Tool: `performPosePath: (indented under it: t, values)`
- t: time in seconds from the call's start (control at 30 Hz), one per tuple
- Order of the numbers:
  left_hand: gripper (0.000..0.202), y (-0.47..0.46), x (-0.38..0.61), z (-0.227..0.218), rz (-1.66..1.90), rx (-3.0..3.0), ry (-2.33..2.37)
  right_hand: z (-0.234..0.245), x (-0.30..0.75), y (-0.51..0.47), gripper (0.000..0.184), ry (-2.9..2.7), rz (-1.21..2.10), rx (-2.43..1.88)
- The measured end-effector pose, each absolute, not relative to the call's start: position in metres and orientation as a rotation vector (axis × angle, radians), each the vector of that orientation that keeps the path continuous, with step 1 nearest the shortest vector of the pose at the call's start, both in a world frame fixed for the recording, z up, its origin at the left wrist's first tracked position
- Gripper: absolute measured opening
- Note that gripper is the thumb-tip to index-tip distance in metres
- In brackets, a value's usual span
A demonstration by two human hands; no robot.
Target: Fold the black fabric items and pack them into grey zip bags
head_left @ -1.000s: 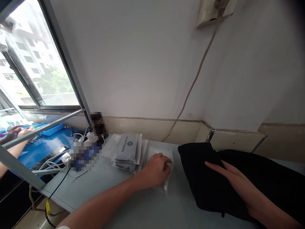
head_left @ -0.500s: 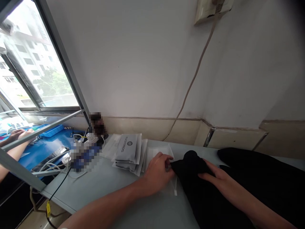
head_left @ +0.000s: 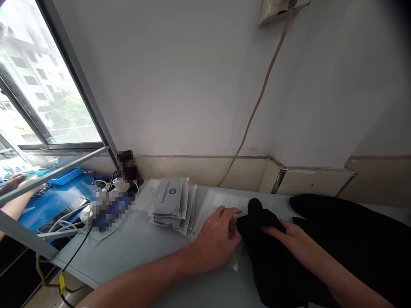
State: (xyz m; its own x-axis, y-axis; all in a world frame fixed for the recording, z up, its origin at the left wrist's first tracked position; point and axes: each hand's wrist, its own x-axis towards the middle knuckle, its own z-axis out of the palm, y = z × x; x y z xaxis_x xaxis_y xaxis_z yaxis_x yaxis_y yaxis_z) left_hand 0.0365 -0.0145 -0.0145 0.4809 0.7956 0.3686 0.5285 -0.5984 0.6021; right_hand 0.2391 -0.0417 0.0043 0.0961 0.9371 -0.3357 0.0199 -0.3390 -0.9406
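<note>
My left hand (head_left: 216, 237) rests on a clear plastic bag (head_left: 217, 203) lying on the grey table (head_left: 141, 252), fingers curled and pinching at the bag's edge next to a folded black cloth (head_left: 263, 252). My right hand (head_left: 284, 233) lies on top of that black cloth with fingers stretched forward, pressing its end toward the bag. The cloth's tip touches the bag's edge. A larger heap of black fabric (head_left: 353, 231) lies to the right.
A stack of grey packaged pouches (head_left: 170, 203) sits left of the bag. Cables and a charger (head_left: 109, 188) lie by the window frame (head_left: 73, 72). Another person's hands (head_left: 16, 184) rest at a blue work surface (head_left: 61, 196) far left. A wall cord (head_left: 257, 107) hangs down.
The black cloth has been bunched and slid left against the plastic bag. My right hand moved left with it, and my left hand shifted from flat on the bag to its edge.
</note>
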Motion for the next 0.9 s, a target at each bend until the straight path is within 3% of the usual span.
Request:
performPosePath:
  t: [0.23,0.57,0.8,0.9]
  values:
    - [0.049,-0.014,0.035,-0.015,0.814,2.353,1.122,0.013,0.232,-0.05,0.036,-0.856,1.503,-1.479]
    - [0.043,-0.017,0.036,-0.015,1.001,2.369,0.962,-0.008,0.237,-0.039,0.017,-1.043,1.466,-1.42]
    - [0.034,-0.018,0.039,-0.016,1.021,2.617,0.796,-0.007,0.234,-0.04,0.009,-0.784,1.562,-1.496]
    - [0.032,-0.019,0.041,-0.015,1.022,2.687,0.771,-0.012,0.234,-0.037,0.014,-0.88,1.549,-1.45]
